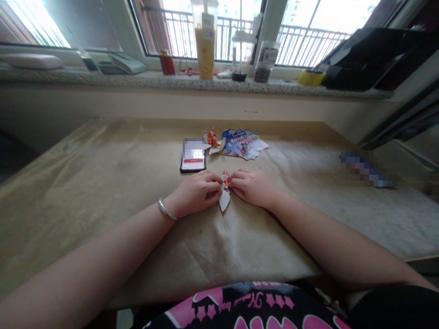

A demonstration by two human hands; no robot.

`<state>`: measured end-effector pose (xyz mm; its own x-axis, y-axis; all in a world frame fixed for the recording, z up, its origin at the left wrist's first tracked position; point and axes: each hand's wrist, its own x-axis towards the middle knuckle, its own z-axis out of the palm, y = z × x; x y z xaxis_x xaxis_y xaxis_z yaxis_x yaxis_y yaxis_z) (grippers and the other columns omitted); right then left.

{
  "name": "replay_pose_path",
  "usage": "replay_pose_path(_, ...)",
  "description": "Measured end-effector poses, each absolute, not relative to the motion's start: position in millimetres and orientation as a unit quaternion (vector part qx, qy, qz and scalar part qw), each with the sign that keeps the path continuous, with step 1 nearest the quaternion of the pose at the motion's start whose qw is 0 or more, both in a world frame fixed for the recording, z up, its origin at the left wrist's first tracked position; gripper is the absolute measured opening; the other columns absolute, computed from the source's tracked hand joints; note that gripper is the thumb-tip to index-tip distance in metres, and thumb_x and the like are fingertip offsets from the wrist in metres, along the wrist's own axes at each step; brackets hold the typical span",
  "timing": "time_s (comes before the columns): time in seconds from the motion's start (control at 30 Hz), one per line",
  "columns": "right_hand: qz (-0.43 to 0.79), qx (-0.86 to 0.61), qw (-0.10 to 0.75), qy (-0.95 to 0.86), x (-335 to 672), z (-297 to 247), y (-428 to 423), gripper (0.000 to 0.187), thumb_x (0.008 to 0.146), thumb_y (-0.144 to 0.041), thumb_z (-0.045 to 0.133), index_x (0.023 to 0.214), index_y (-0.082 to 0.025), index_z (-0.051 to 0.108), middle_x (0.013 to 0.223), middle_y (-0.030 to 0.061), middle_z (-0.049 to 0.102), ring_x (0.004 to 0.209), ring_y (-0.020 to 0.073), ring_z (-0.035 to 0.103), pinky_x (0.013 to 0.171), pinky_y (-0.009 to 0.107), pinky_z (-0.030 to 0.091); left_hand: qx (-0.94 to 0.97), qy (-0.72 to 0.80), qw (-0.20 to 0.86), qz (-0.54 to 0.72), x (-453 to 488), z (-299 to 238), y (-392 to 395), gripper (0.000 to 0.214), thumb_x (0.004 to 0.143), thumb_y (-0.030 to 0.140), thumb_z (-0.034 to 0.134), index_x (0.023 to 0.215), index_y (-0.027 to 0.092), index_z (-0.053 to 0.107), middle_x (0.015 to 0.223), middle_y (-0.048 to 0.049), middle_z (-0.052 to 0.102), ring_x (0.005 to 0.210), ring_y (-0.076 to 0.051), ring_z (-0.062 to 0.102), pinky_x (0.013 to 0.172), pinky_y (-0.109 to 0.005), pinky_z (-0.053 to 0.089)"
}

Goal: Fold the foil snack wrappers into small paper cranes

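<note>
A small piece of folded paper, red-and-white printed with a pale pointed lower end, lies on the cloth-covered table between my hands. My left hand pinches its left edge, fingers curled. From the other side, my right hand grips its right edge with fingertips pressed together. The fingertips hide parts of both edges. Just beyond my left hand lies a phone with its screen lit. Behind the folded paper, a finished-looking red-and-white origami figure rests against a fan of blue printed leaflets.
A blurred blue packet-like item lies toward the table's right side. Along the granite windowsill stand a tall cup of yellow drink, a red container, a jar and a black bag-like object.
</note>
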<state>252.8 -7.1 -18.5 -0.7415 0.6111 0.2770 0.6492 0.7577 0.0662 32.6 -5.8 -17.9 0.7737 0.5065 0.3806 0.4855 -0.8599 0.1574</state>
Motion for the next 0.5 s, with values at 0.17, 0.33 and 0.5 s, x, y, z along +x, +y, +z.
replay_pose_path(0.17,-0.068,-0.340,0.110,-0.932,254.8,-17.8,-8.1,0.024,0.091,-0.027,0.045,0.092,-0.020,0.069,0.096,0.0060,0.068,0.086,0.0161,0.058,0.070,0.027,0.039,0.946,0.272,0.032,0.172,32.2,-16.5,-3.7,0.017,0.088,0.020,0.047,0.091,0.016,0.064,0.088,-0.0059,0.065,0.083,-0.016,0.058,0.074,-0.027,0.046)
replay_pose_path(0.33,-0.056,-0.332,0.091,-0.937,256.6,-12.3,-9.5,0.025,0.091,-0.026,0.046,0.093,-0.018,0.070,0.097,0.0069,0.068,0.085,0.0161,0.059,0.071,0.027,0.041,0.954,0.253,0.004,0.159,31.1,-15.9,-2.0,0.021,0.089,0.020,0.046,0.100,0.017,0.063,0.094,-0.0062,0.065,0.086,-0.016,0.058,0.077,-0.028,0.046)
replay_pose_path(0.5,-0.086,-0.309,0.090,-0.943,257.6,-13.5,-8.2,0.027,0.094,-0.029,0.043,0.096,-0.018,0.068,0.098,0.0069,0.068,0.085,0.0161,0.059,0.070,0.027,0.040,0.956,0.246,-0.014,0.156,30.0,-16.8,-1.7,0.023,0.091,0.022,0.046,0.104,0.019,0.065,0.099,-0.0054,0.066,0.088,-0.016,0.058,0.078,-0.028,0.047)
